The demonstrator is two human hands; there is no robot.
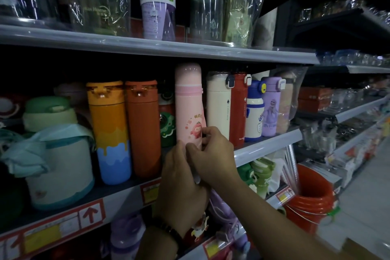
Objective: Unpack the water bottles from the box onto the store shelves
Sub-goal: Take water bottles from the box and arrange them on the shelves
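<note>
The left hand (181,177) and right hand (213,154) are both closed around the base of the pink bottle (188,103), which is held upright at the shelf (266,145) edge, not yet seated. A narrow gap is left between the orange-red bottle (143,127) and cream bottle (218,103). The box cannot be seen.

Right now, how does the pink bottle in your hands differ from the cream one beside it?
The pink bottle is taller, carries a cartoon print and tilts; the cream bottle is plain and stands upright. The left hand and right hand hold only the pink one. Both are slim cylinders.
</note>
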